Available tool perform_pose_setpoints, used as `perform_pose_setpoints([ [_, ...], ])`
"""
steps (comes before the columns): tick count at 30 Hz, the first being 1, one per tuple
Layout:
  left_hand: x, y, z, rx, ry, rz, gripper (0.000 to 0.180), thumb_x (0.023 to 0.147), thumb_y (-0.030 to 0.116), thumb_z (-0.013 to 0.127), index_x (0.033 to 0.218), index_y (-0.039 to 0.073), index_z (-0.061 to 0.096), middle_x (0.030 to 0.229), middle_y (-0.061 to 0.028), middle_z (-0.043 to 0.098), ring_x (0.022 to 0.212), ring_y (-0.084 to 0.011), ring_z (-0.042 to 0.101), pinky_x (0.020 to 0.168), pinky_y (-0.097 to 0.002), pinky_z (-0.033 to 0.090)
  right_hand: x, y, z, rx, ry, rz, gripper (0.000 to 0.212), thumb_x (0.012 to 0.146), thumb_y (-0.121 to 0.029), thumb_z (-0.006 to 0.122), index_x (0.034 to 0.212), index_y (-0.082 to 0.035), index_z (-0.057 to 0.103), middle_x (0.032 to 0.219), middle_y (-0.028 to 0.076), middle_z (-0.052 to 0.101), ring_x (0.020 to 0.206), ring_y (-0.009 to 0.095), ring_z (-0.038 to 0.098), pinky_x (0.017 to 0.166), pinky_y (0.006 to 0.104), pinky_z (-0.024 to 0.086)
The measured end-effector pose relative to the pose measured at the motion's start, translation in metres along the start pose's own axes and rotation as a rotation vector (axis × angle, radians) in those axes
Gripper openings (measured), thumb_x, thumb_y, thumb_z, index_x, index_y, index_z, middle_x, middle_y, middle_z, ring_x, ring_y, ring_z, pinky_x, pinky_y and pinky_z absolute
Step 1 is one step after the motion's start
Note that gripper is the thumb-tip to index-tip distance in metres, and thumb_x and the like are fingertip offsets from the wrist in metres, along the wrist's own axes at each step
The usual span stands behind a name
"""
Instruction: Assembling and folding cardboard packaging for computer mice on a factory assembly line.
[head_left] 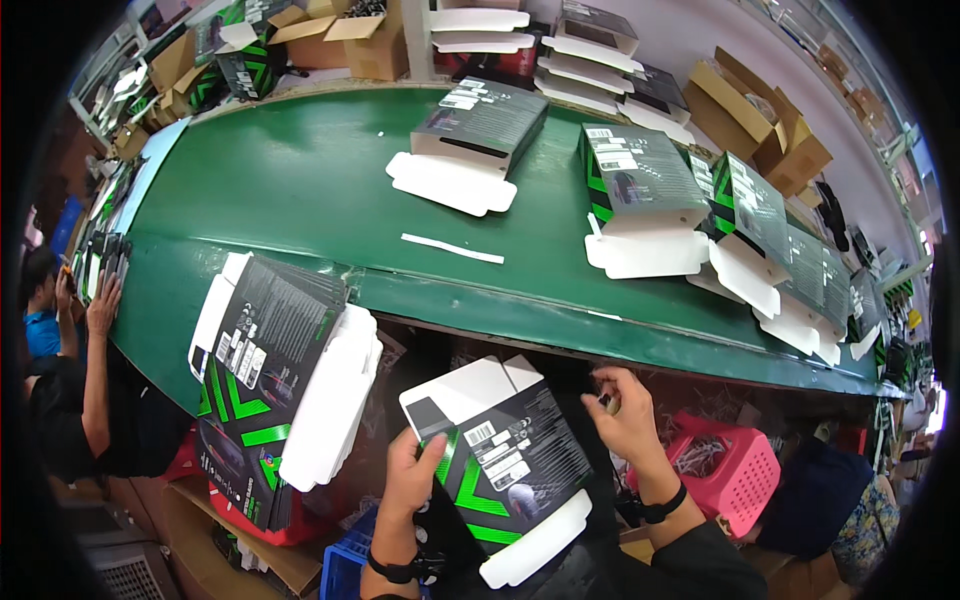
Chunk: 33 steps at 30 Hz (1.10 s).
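Item in hand: 1 black and green carton (pixel 525 465), held in front of the person, off the green surface (pixel 300 170) and below the middle of its near edge in view. The left hand (pixel 408 478) grips the carton at its left side, close to the upper left corner, thumb on the printed face and fingers behind.

The right hand (pixel 632 415) is off the carton, just beyond its upper right corner and close under the near edge of the surface. Its fingers are bent, thumb and index near together; whether they pinch anything small cannot be told.

Governing relation: from the right fingers, the carton lies left and lower, a short gap between. Counting its 2 white end flaps, the long axis slopes from upper left to lower right. The left hand is nearer, being in contact.

Surroundings: a stack of cartons (pixel 265 345) lies left of the left hand, overlapping the near edge in view. A pink basket (pixel 745 480) stands right of the right forearm. 1 box (pixel 485 125) sits by the far edge, its white flap out.
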<state>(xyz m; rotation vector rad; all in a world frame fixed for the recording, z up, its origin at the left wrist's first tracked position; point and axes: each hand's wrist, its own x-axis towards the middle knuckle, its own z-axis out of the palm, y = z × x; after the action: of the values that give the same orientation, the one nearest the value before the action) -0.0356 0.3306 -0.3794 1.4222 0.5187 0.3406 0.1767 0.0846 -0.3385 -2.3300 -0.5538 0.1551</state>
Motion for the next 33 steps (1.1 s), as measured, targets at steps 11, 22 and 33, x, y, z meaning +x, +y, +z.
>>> perform_pose_setpoints([
  [11,-0.025,0.057,0.045,0.779,0.349,0.354,0.064,0.075,0.010,0.084,0.129,0.001,0.052,0.126,-0.0213,0.044,0.121,-0.0378,0.044,0.104,-0.0472,0.038,-0.004,-0.066,-0.010,-0.193,-0.181,-0.492,0.051,0.081,-0.054,0.079,0.070,-0.007,0.060,0.068,0.007,0.058,0.063,0.030,0.065,0.055,0.0398,0.051],
  [22,-0.028,0.052,0.038,0.171,0.008,0.091,0.054,0.087,0.000,0.070,0.138,-0.002,0.049,0.125,-0.0158,0.062,0.108,-0.0236,0.061,0.090,-0.0372,0.055,-0.021,-0.122,0.047,0.223,-0.012,-0.686,0.025,0.073,-0.017,0.077,0.089,-0.008,0.060,0.092,0.006,0.060,0.081,0.028,0.066,0.064,0.0395,0.053],
  [33,-0.020,0.049,-0.001,-0.105,-0.080,-0.329,0.048,0.087,-0.007,0.071,0.132,-0.006,0.055,0.115,-0.0156,0.066,0.092,-0.0227,0.066,0.070,-0.0353,0.058,-0.043,0.004,0.095,0.913,-0.626,0.077,0.048,0.090,-0.047,0.076,0.103,-0.003,0.062,0.086,0.014,0.069,0.085,0.031,0.069,0.073,0.0421,0.051],
])
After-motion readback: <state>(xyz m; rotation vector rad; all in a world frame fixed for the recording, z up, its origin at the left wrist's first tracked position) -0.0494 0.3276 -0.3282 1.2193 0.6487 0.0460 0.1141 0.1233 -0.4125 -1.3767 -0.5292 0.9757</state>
